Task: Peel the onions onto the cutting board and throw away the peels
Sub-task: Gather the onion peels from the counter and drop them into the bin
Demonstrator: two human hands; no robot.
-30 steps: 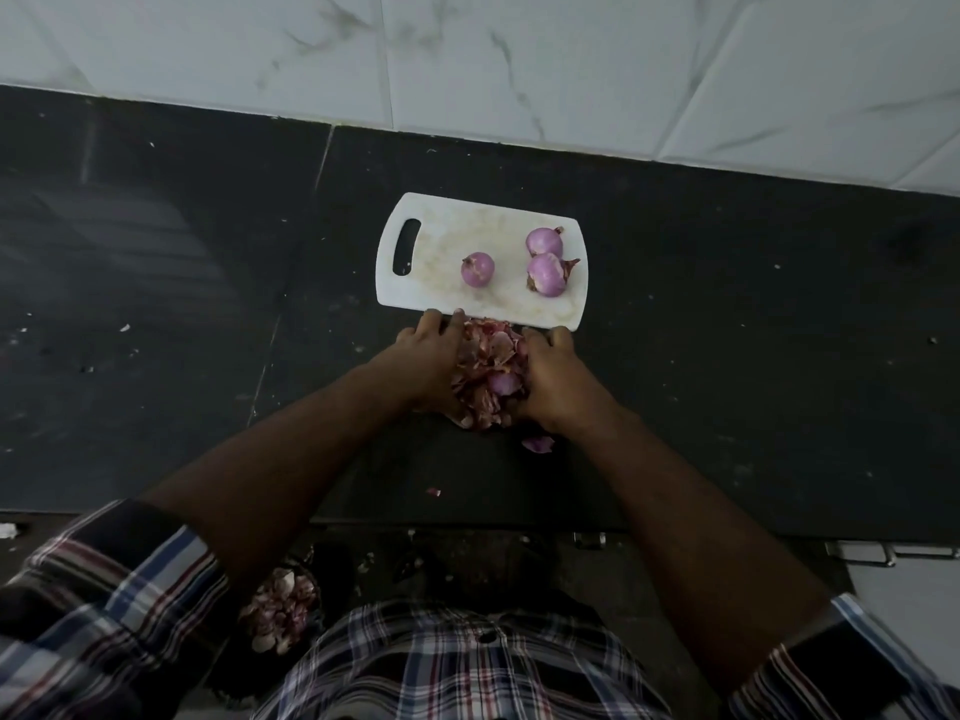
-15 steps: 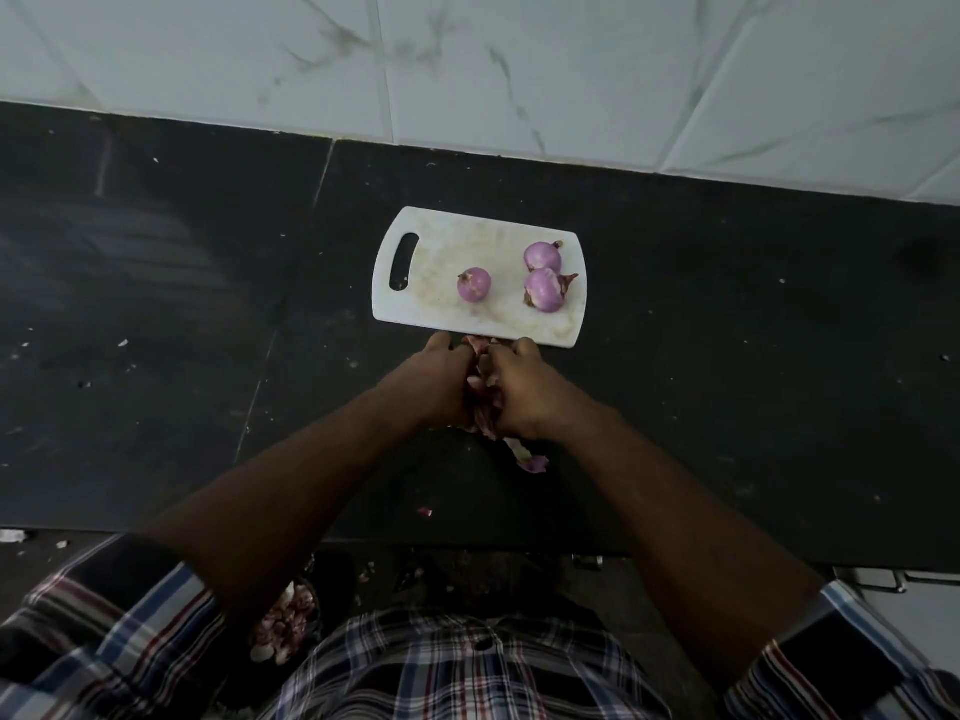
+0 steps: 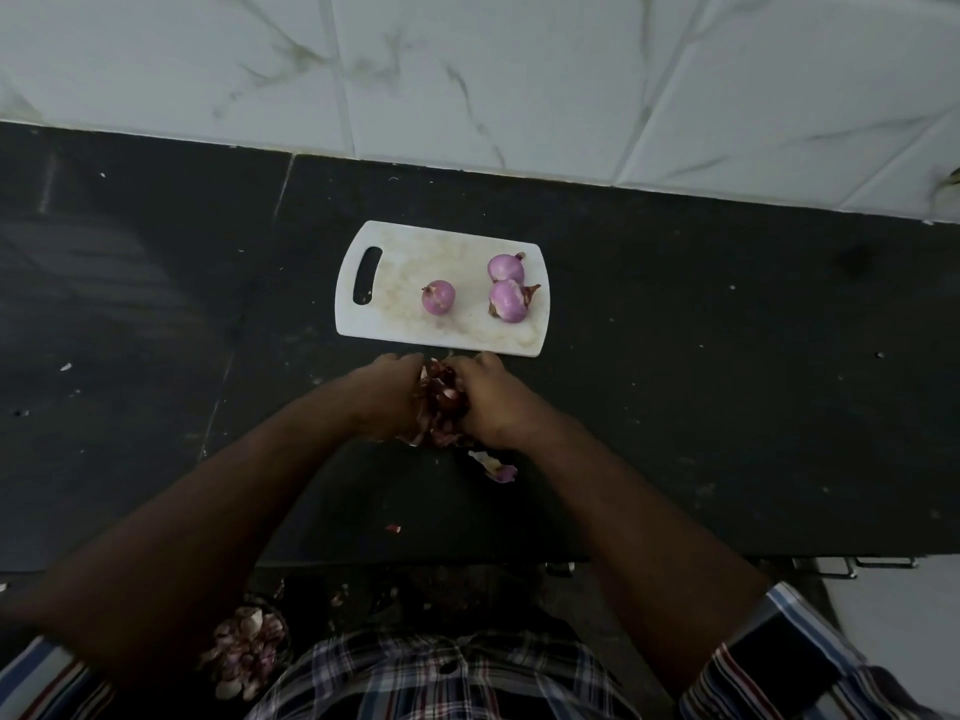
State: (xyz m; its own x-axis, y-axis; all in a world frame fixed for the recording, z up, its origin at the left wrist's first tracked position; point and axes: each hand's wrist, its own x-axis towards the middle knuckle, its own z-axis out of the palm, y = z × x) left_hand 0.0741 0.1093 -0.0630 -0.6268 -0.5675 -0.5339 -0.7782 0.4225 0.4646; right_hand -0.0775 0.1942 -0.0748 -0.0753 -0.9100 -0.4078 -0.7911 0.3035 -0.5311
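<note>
Three peeled purple onions lie on the white cutting board (image 3: 400, 324): one in the middle (image 3: 438, 297), two at the right (image 3: 505, 267) (image 3: 509, 301). Just in front of the board, my left hand (image 3: 387, 397) and my right hand (image 3: 488, 402) cup a heap of reddish onion peels (image 3: 440, 402) between them on the black counter, fingers curled round the heap. A loose peel (image 3: 496, 467) lies on the counter below my right wrist, and a tiny red scrap (image 3: 393, 529) nearer the counter's front edge.
A bin holding onion peels (image 3: 244, 652) stands on the floor below the counter's front edge, at the lower left. White marble wall tiles (image 3: 519, 70) back the counter. A metal drawer handle (image 3: 852, 569) shows at the right front.
Both hands have pressed together, squeezing the spread heap of peels into a tight bundle between them. One peel stayed behind on the counter.
</note>
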